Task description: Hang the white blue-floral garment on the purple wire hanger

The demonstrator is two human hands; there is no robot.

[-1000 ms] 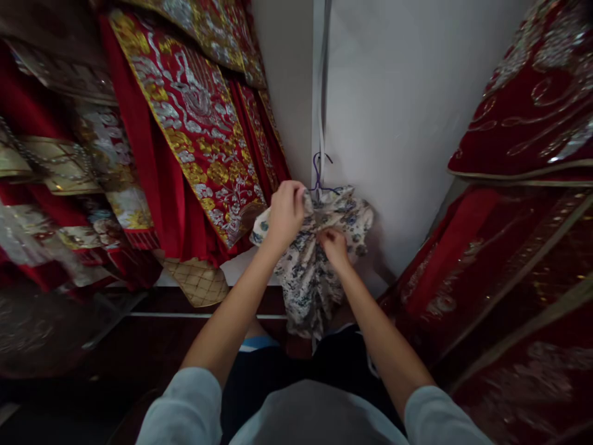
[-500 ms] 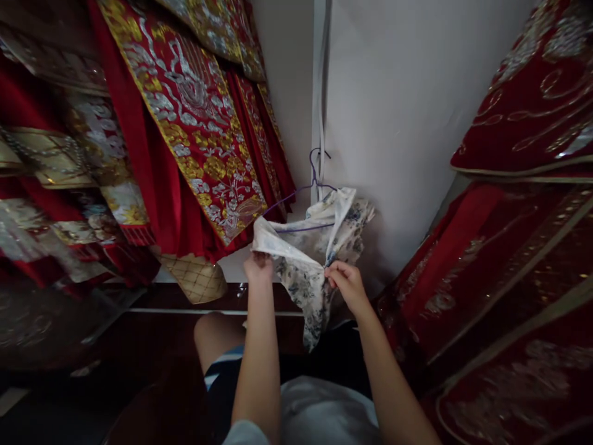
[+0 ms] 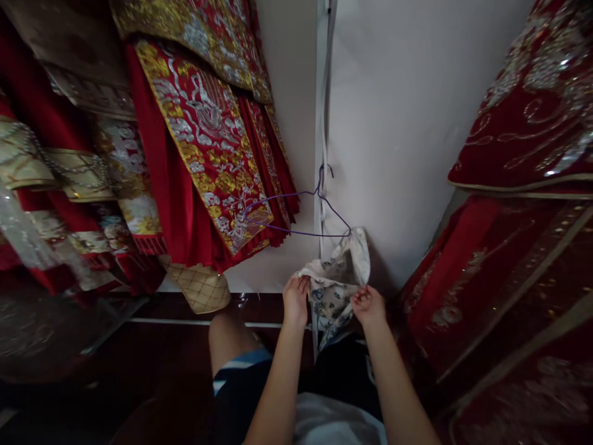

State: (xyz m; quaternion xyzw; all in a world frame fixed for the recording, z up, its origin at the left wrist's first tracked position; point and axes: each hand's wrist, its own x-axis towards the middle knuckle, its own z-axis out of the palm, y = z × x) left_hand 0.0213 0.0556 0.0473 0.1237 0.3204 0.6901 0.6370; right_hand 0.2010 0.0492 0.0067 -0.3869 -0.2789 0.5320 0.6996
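A pale garment with a blue-grey floral print (image 3: 331,296) hangs bunched below a purple wire hanger (image 3: 301,232). Only the hanger's right end still touches the cloth, while its left end is bare and sticks out in front of the red skirt. My left hand (image 3: 296,296) is closed on the garment's left edge. At the other side my right hand (image 3: 368,303) pinches the edge of the same garment. Both hands are below the hanger. The hanger's hook is at the white wall strip.
Red skirts embroidered in gold and silver (image 3: 208,148) hang at the left. On the right are dark red beaded gowns (image 3: 523,148). A white wall (image 3: 389,111) with a vertical strip (image 3: 322,123) stands ahead. A quilted gold piece (image 3: 199,287) hangs low at left.
The garment's left side has come off the hanger. My left hand has moved right and down with that side, and my right hand has shifted slightly right and down.
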